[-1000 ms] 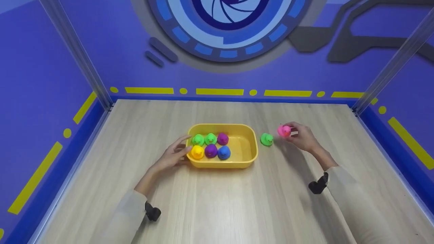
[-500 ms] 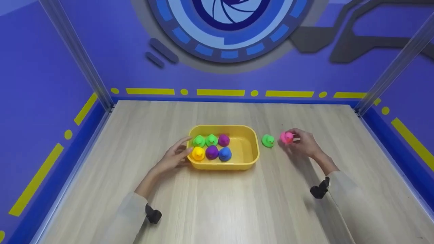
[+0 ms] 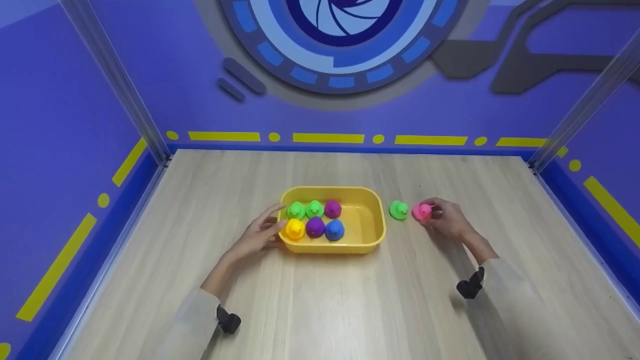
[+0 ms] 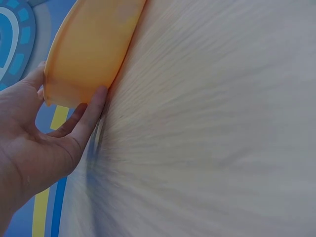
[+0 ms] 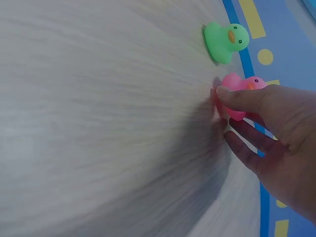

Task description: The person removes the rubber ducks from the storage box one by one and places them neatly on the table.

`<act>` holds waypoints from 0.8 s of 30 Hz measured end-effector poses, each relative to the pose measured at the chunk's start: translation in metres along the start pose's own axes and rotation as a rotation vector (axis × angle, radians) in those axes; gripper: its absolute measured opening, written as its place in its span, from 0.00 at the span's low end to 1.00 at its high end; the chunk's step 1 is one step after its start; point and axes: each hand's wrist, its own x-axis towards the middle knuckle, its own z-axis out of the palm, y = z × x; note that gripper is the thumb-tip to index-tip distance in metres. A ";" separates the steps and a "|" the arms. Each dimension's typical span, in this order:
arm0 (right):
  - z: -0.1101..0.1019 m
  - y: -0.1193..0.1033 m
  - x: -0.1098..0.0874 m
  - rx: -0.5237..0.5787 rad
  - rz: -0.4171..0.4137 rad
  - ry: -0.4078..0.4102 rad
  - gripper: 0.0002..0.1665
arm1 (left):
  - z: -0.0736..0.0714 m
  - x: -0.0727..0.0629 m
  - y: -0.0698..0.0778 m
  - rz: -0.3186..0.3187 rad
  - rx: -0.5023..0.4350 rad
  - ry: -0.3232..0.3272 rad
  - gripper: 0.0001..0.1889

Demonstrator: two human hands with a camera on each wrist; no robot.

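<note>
A yellow plastic basin (image 3: 362,245) stands on the table, with several rubber ducks in two rows in its left part. My left hand (image 3: 255,237) holds the basin's left end, thumb at the rim and other fingers against the outer wall; the left wrist view shows fingertips touching that wall. To the basin's right, my right hand (image 3: 450,220) pinches a pink rubber duck (image 3: 423,212) down at the table surface. Just left of it, a green rubber duck (image 3: 399,210) sits apart from the basin. In the right wrist view, the thumb partly hides the pink duck (image 5: 237,84).
In the basin's back row are two green ducks (image 3: 315,209) and a magenta one (image 3: 333,209). The front row has a yellow duck (image 3: 295,229), a purple one (image 3: 315,227) and a blue one (image 3: 334,229). Blue-purple panels (image 3: 325,117) enclose the wooden table (image 3: 340,305).
My right hand has lowered the pink duck toward the front and set it at table level beside the green duck. The left hand stays on the basin; the view shifts slightly.
</note>
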 end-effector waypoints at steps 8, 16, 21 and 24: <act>0.007 0.000 0.004 -0.008 -0.020 0.004 0.25 | 0.000 0.000 0.000 0.020 -0.008 -0.014 0.32; 0.008 -0.003 0.003 -0.010 -0.014 -0.012 0.25 | 0.000 0.000 -0.001 0.033 -0.008 -0.021 0.32; 0.007 -0.001 0.002 -0.001 -0.011 -0.028 0.27 | 0.001 0.001 -0.001 0.016 -0.005 -0.006 0.32; 0.005 -0.002 0.001 0.012 -0.007 -0.051 0.30 | 0.002 0.000 0.000 0.013 -0.003 0.001 0.31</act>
